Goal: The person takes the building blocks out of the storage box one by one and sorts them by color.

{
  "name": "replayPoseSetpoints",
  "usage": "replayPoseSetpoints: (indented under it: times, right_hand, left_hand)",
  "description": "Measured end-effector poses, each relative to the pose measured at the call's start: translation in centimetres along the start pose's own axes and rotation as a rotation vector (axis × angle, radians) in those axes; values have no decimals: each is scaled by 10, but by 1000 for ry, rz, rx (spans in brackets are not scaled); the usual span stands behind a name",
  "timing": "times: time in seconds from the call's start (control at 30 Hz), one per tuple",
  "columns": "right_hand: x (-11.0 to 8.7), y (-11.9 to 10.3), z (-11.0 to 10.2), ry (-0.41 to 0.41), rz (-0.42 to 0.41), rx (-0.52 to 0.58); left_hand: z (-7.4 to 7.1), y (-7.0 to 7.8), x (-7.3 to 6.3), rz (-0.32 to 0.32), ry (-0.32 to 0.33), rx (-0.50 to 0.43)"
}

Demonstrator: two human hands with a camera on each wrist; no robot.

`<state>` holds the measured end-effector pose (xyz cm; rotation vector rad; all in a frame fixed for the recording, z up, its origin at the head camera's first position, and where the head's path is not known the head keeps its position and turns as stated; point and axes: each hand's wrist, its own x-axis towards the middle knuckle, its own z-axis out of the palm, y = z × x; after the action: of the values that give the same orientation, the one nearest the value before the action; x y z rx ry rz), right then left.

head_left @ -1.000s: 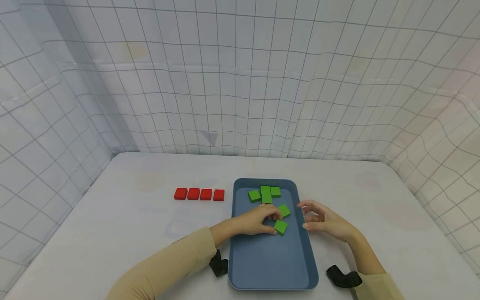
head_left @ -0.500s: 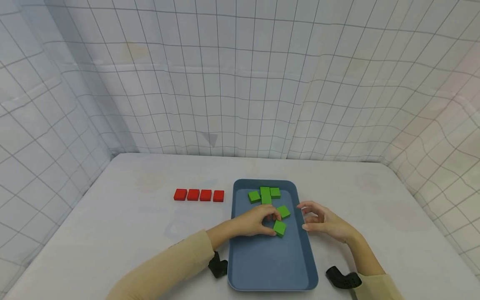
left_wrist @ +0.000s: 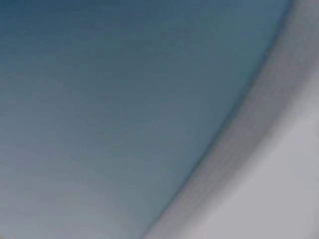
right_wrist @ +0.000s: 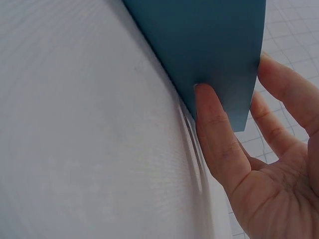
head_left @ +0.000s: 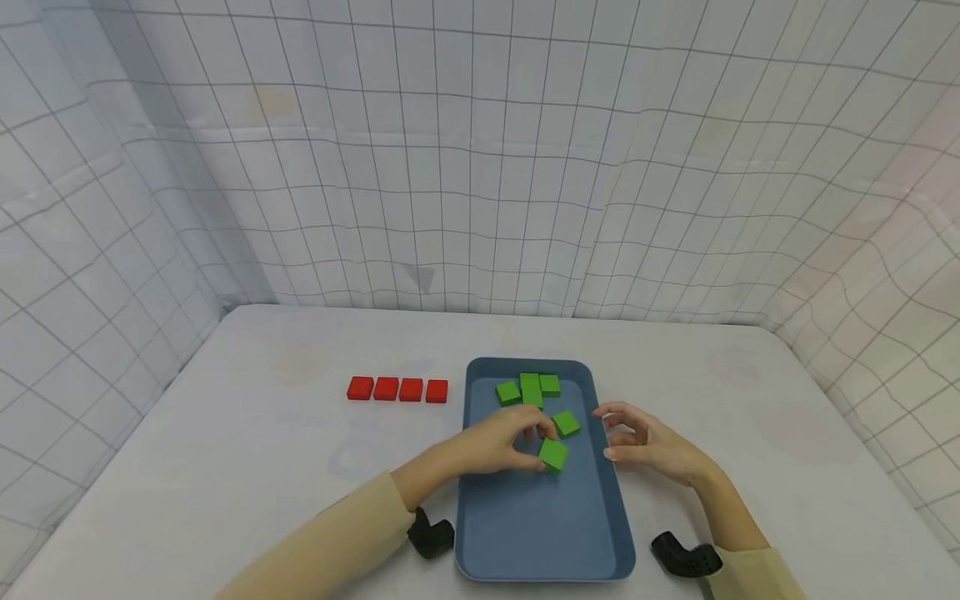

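My left hand reaches over the left rim of a blue tray in the head view. Its thumb and fingers pinch a flat green square block; whether this block touches the tray floor I cannot tell. Just behind it lies another green block. Further back in the tray are several more green blocks, some side by side. My right hand is at the tray's right side, and the right wrist view shows its relaxed fingers against the outer wall. The left wrist view shows only blurred blue tray.
Left of the tray, several red square blocks form a row on the white table. A black curved piece is beside the tray's left edge, another black piece near the right sleeve. Gridded white curtains surround the table.
My left hand has drawn slightly left, and the pinched green block has shifted left with it, away from the green block behind. My right hand keeps its place.
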<state>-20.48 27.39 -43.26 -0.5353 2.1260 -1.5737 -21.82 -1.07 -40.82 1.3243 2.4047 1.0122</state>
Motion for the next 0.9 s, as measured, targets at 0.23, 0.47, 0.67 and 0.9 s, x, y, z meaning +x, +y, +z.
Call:
replayPoseSetpoints:
  times: [0.23,0.47,0.67,0.9]
  right_hand:
    - [0,0,0,12,5,-12]
    - [0,0,0,7,-15,-31]
    - [0,1,-1,11,3,-18]
    - [0,1,-1,3,-5,-13]
  left_hand:
    - [-13,-2,-16,-15,82,-20]
    - [-20,-9,-35,-51,154,-56]
    - [-27,-13,-51,-86,229,-64]
    - [-35,-23,-71,-117,302,-62]
